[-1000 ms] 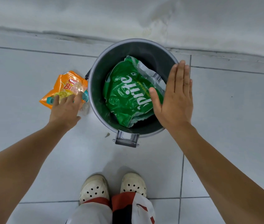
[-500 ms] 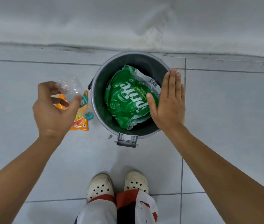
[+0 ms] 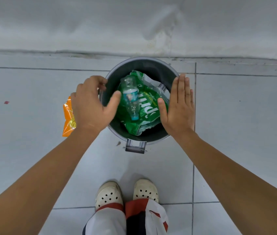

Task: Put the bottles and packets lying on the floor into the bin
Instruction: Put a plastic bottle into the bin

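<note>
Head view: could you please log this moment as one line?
clear bottle in bin | left hand open | right hand flat | orange packet on floor

I see the bin point(image 3: 151, 65) on the floor point(image 3: 236, 133) against the wall point(image 3: 134, 22). A bottle point(image 3: 131, 99) lies on a wrapper point(image 3: 146, 106) inside it. A packet point(image 3: 68, 116) lies left of the bin. My left hand point(image 3: 91, 106) is over the left rim, my right hand point(image 3: 178, 107) over the right.

Pale grey glazed floor tiles point(image 3: 236, 133) with thin dark grout lines fill most of the frame. A stained whitish wall point(image 3: 134, 22) runs across the top. At bottom centre stand two white perforated clogs point(image 3: 109, 195) beneath white, red and dark trouser legs point(image 3: 110, 221). A small red speck point(image 3: 6, 102) marks the left floor.
</note>
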### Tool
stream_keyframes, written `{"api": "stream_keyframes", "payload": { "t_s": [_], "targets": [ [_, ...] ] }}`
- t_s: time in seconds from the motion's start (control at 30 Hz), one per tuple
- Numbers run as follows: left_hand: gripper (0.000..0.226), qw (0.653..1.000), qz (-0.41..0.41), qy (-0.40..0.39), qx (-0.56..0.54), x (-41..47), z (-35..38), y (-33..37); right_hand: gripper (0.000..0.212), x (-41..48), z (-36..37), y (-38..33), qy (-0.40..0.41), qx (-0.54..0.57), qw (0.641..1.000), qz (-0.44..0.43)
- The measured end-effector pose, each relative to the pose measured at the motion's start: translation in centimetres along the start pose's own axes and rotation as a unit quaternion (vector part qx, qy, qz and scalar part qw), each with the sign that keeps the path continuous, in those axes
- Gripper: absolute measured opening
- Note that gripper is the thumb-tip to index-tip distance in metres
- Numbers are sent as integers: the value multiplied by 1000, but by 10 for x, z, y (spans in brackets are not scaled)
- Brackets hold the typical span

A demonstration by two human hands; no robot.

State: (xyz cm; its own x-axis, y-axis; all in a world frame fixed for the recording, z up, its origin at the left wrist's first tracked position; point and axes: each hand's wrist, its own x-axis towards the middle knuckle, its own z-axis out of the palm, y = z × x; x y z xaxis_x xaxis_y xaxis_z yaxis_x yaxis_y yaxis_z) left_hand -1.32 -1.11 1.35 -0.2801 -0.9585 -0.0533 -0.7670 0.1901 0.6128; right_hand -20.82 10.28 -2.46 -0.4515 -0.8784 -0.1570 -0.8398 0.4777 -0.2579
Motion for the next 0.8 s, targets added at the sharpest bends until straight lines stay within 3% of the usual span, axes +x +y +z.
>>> {"api": "stream_keyframes", "payload": {
  "t_s": [0.17,0.27,0.37,0.47,0.57,0.7,0.8],
  "targets": [
    [52,994,-100,42,5,3,9,-71,79,0,3,0,13,-2,1000,-2],
    [72,979,-127,-71,143,1,23,-116,79,1,5,2,26,0,1000,-6],
    [83,945,-69,-195,254,-9,46,-145,78,1,8,3,36,-3,999,-11],
    [86,917,-51,-254,302,-20,68,-152,79,1,9,2,43,-6,999,-10],
    [85,899,-91,-298,308,-28,82,-155,78,1,9,2,45,-11,999,-10],
    [92,908,-84,-272,308,-35,90,-152,78,1,9,3,46,-14,999,-10],
    [94,933,-79,-237,259,-30,94,-138,78,2,9,3,49,-16,999,-9]
  ]
}}
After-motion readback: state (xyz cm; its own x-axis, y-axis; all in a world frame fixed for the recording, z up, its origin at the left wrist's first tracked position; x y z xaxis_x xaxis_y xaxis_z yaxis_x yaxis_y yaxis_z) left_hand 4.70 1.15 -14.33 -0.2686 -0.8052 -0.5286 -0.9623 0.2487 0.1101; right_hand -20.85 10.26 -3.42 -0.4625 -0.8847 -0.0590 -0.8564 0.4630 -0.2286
